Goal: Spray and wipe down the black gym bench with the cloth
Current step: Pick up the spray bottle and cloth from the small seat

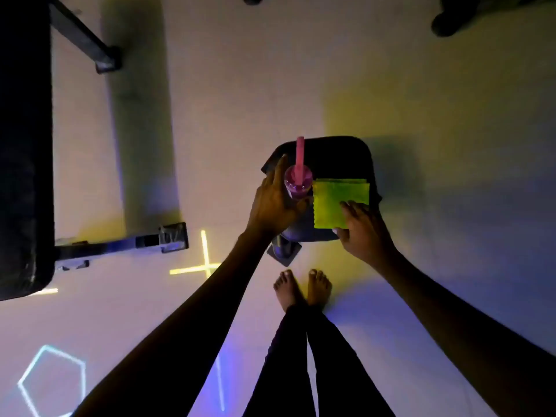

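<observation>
A long black gym bench point(25, 152) runs down the left edge of the view. In the middle stands a small black stool point(340, 155). On it are a pink spray bottle point(296, 183), upright, and a folded lime-green cloth point(334, 200) lying flat to its right. My left hand point(273, 206) wraps the bottle from the left, with fingers along its far side and the thumb at its near side. My right hand point(364, 233) rests its fingertips on the cloth's near right corner, and its thumb sits at the cloth's near edge.
The bench's metal legs point(120, 245) stick out to the right over the pale floor. My bare feet point(302, 288) stand just in front of the stool's base point(284, 252). Coloured light lines lie on the floor. Dark shapes sit at the top edge.
</observation>
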The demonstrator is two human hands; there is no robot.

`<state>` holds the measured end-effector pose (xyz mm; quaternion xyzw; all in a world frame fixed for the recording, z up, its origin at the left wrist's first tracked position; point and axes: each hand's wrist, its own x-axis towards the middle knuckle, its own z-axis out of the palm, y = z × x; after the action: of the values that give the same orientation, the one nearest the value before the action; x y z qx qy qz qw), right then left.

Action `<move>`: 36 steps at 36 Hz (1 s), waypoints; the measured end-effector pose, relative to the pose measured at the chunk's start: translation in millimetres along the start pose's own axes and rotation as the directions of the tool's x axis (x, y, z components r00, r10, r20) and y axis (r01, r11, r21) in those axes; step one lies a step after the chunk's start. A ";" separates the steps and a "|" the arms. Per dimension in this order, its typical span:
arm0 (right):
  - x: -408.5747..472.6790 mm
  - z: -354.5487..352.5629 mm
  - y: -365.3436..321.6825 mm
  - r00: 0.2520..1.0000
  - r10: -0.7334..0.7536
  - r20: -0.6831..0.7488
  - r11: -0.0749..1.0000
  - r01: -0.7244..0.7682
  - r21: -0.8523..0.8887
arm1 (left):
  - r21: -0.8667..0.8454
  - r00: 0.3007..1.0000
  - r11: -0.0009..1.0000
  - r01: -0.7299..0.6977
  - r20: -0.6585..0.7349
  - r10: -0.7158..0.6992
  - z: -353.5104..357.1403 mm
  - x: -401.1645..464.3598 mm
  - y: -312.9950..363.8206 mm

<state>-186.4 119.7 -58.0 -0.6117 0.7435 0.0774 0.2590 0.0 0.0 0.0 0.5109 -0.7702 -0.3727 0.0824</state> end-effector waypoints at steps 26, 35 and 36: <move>60.3 42.5 0.7 0.942 0.207 -0.264 0.953 -0.132 0.274 | -0.263 0.955 0.964 0.033 -0.275 -0.108 37.6 65.0 -23.1; 56.7 -58.6 -38.3 0.926 0.343 -0.159 0.745 -0.165 0.646 | -0.270 0.917 0.961 0.058 -0.366 -0.158 -48.6 28.8 -2.1; 55.9 -69.9 -45.1 0.932 0.334 -0.141 0.717 -0.154 0.680 | -0.279 0.910 0.958 0.065 -0.377 -0.171 -61.6 23.9 -0.9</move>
<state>-170.4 30.1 -16.0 -0.3813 0.8239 -0.2347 0.3476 20.9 -50.6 37.0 0.6065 -0.6491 -0.3637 0.2803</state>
